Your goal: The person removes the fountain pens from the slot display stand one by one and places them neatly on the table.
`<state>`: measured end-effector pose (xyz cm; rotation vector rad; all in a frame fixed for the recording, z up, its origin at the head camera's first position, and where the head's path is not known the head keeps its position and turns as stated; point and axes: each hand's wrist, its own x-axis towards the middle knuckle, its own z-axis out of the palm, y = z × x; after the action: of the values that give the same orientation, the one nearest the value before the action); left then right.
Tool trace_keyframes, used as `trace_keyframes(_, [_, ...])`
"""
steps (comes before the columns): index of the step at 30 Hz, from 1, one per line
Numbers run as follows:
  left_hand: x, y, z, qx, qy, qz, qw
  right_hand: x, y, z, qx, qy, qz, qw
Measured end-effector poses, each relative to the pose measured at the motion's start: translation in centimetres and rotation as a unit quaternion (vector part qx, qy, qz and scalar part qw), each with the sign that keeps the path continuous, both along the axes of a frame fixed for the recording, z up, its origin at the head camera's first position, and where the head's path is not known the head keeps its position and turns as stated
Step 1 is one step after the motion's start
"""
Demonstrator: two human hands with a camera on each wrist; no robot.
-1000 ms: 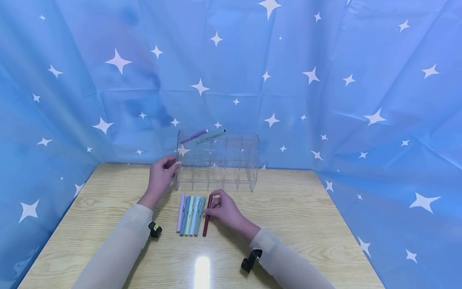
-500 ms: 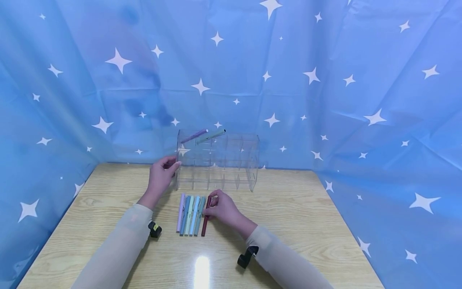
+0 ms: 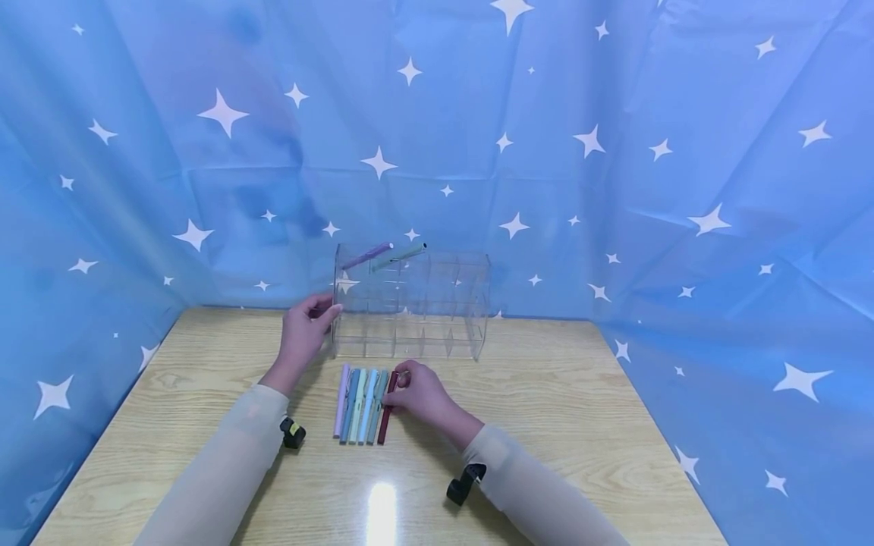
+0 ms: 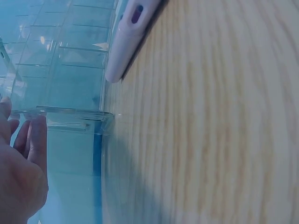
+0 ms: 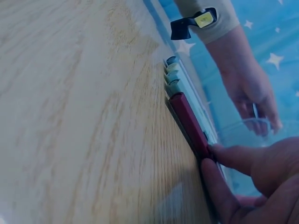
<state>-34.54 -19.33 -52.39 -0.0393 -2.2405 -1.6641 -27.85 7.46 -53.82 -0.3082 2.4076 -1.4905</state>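
My left hand (image 3: 303, 337) holds the left side wall of a clear plastic organizer (image 3: 444, 349), thumb at the front edge and fingers outside. A row of capped pens lies on the table before it: a lilac pen (image 3: 341, 406), then blue, pale green, light blue and a teal pen (image 3: 376, 413). At the row's right end, my right hand (image 3: 423, 394) pinches a dark red pen (image 3: 384, 426) between thumb and fingers. In the right wrist view the dark red pen (image 5: 187, 119) lies on the table beside the others. Its cap end is partly hidden by the fingers.
A purple pen (image 3: 369, 255) and a green pen (image 3: 403, 256) lean in the organizer's upper left compartments. Its wooden table (image 3: 580, 425) meets a blue star-patterned curtain (image 3: 451, 152) at the back and sides. Each wrist wears a black camera.
My right hand has shifted the dark red pen slightly left, up against the row, closing most of the gap. My left hand has stayed on the organizer.
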Motion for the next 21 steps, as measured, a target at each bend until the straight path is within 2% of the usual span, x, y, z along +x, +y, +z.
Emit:
trace_keyframes(9, [0.1, 0.0, 0.0, 0.000, -0.008, -0.001, 1.0000, 0.0, 0.4, 0.1, -0.004, -0.012, 0.007, 0.9999])
trace_keyframes(15, [0.1, -0.1, 0.0, -0.005, -0.006, 0.001, 1.0000, -0.1, 0.7, 0.1, 0.029, 0.012, 0.016, 0.9994])
trace_keyframes(21, [0.1, -0.2, 0.0, -0.005, -0.005, 0.004, 1.0000, -0.4, 1.2, 0.0, 0.012, -0.002, 0.020, 0.9997])
